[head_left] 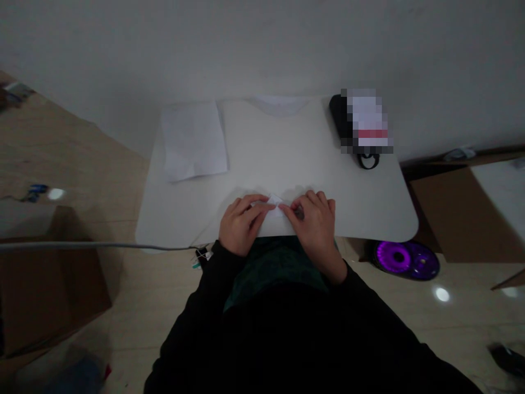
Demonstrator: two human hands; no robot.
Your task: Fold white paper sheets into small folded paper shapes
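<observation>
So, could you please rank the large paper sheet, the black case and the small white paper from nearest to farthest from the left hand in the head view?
1. Small white paper: at the left hand's fingers.
2. Large paper sheet: back left of the table.
3. Black case: back right.

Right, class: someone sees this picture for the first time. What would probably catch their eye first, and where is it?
Probably the glowing purple light, bright in a dim room, below the table's near right corner. Next, the left hand and right hand, meeting at a small white paper by the table's near edge. Then the black bag at the far right.
</observation>
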